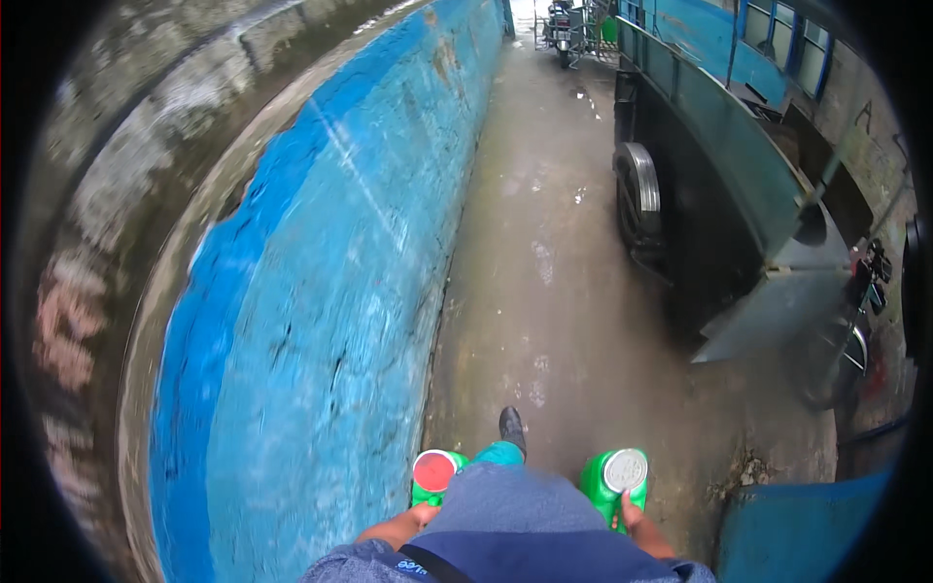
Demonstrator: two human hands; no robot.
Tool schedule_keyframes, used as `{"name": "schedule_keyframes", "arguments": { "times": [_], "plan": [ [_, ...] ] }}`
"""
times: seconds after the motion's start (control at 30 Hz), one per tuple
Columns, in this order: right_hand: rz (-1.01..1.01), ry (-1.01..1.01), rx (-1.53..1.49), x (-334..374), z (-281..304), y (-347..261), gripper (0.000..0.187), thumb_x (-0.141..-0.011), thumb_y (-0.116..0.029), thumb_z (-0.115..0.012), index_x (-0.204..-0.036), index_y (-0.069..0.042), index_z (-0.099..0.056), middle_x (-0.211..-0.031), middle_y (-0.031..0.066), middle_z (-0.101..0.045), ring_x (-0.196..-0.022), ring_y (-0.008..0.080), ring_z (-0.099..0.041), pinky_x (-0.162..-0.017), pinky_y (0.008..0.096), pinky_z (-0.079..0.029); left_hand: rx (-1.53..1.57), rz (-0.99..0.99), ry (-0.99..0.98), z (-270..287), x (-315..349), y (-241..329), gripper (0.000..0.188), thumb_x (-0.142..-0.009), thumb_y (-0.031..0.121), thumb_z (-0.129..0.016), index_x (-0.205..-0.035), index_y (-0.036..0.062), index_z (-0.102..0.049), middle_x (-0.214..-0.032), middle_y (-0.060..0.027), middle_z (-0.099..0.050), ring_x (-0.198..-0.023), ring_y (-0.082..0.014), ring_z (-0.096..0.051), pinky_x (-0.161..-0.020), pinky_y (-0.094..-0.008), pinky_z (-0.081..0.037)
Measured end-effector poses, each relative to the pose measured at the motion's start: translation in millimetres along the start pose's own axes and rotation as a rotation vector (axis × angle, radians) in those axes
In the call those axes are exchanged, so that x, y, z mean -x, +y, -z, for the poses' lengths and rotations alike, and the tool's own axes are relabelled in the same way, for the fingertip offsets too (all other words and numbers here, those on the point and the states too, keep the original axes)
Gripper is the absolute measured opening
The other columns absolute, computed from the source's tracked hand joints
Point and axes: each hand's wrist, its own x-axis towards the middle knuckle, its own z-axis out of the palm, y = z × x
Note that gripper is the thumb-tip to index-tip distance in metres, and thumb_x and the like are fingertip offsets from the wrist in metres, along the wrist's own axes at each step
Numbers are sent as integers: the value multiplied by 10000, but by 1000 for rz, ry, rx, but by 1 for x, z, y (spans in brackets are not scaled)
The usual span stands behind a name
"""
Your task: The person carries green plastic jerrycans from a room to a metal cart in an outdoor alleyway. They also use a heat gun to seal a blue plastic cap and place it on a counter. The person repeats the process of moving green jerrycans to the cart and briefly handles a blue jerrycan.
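Two green plastic jugs hang at my sides, one in each hand. On the left, my left hand (424, 513) is closed on the jug with the red lid (433, 471), close beside the blue wall. My right hand (632, 510) is closed on the other jug, which has a greyish-white lid (625, 470). Both jugs look upright, with their lids facing up. My body and hands hide much of their lower parts, and the grips themselves show only partly.
A blue-painted wall (330, 291) runs along my left. Ahead stretches a wet concrete lane (525, 214). At right stands a dark metal cart (719, 155) with a wheel. A blue slab-like object (807, 530) is near right; a motorcycle (562, 31) stands far ahead.
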Motion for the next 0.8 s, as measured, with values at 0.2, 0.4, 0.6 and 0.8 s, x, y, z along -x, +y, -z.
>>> {"name": "schedule_keyframes", "arguments": {
  "times": [0.2, 0.4, 0.6, 0.8],
  "plan": [
    [-140, 118, 60, -45, 18, -230, 796, -857, -755, -225, -875, -31, -555, -650, 86, -534, -530, 234, -542, -507, 376, -456, 73, 94, 42, 85, -109, 197, 191, -815, 203, -624, -919, 48, -581, -734, -56, -573, -666, -165, -533, -644, -356, -443],
    [-195, 61, 83, -157, -1, -434, 847, -834, -786, -172, -853, -32, -558, -678, 90, -571, -527, 227, -550, -551, 392, -447, -50, 192, 85, 176, -192, 431, 189, -796, 192, -653, -911, 58, -585, -743, -50, -569, -685, -156, -529, -636, -350, -436],
    [-69, 54, 186, -260, -3, -664, 831, -845, -733, -275, -975, 14, -618, -758, 115, -618, -596, 240, -586, -612, 397, -466, 2, 272, 68, 252, -308, 664, 148, -796, 152, -645, -896, 78, -564, -760, -36, -549, -670, -159, -518, -624, -342, -434],
    [49, 23, 121, -348, 36, -835, 369, -822, -360, -653, -914, -3, -634, -752, 92, -650, -630, 204, -629, -588, 375, -492, -8, 232, 19, 324, -404, 868, 156, -793, 201, -642, -860, 101, -543, -740, -38, -542, -660, -180, -520, -614, -368, -434]
  ]
}}
